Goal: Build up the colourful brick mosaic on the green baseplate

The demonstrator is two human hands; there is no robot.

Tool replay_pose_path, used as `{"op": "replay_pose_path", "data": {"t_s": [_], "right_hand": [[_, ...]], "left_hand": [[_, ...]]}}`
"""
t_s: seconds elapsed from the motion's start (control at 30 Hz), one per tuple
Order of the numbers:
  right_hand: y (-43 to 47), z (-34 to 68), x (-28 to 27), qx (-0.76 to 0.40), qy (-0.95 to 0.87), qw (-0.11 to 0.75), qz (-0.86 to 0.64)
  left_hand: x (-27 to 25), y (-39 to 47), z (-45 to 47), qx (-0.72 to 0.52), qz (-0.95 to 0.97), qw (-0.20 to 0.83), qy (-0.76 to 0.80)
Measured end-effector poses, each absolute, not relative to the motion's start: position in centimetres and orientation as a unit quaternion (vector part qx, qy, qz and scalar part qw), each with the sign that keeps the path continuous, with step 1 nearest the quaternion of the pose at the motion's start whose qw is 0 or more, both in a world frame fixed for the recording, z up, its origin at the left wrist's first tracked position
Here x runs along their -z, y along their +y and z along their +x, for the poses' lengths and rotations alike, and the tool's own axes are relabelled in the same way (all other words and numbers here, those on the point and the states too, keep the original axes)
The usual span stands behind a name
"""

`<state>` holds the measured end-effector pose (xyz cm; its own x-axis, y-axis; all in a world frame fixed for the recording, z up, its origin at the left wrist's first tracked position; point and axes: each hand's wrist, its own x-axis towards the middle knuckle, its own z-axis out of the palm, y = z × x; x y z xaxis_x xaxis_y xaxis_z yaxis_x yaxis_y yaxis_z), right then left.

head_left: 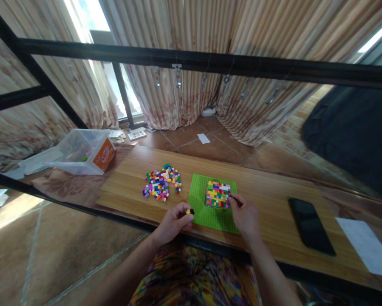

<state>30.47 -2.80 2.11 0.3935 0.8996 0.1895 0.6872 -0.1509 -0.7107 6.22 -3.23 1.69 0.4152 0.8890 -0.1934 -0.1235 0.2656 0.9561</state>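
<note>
Striped beige curtains hang behind a black metal frame, above a brown tiled floor, and a long wooden worktop (273, 195) runs across the foreground. On it lies a bright green studded plastic baseplate (203, 204), and on the baseplate's far right part stands a low square block built of many small multicoloured bricks (218, 194). The right hand (245, 216) rests at the block's near right corner, its fingertips touching the block's edge; whether they pinch a brick there is too small to tell. The left hand (174, 221) sits at the worktop's near edge, just left of the baseplate, its grip closed on a few tiny bricks (190, 211), yellow and dark. A loose heap of small coloured bricks (162, 182) lies on the worktop to the left of the baseplate. Further left stands a clear plastic storage tub with an orange label (85, 152). To the right lie a black smartphone (311, 226), face up, and a white sheet of paper (367, 246).
</note>
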Motion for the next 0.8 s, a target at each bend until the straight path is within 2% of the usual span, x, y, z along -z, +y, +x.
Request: {"op": "replay_pose_path", "data": {"t_s": [0.4,0.57,0.8], "right_hand": [[-2.7,31.1,-1.7,-0.220,-0.461,0.404,-0.759],[-2.2,31.5,-0.3,-0.294,-0.388,0.463,-0.741],[-1.5,31.4,0.4,-0.303,-0.377,0.477,-0.734]], "left_hand": [[-1.6,-3.3,6.3,-0.376,0.470,0.700,0.386],[-1.8,-3.3,6.4,-0.380,0.466,0.700,0.385],[-1.5,-3.2,6.3,-0.378,0.474,0.699,0.379]]}}
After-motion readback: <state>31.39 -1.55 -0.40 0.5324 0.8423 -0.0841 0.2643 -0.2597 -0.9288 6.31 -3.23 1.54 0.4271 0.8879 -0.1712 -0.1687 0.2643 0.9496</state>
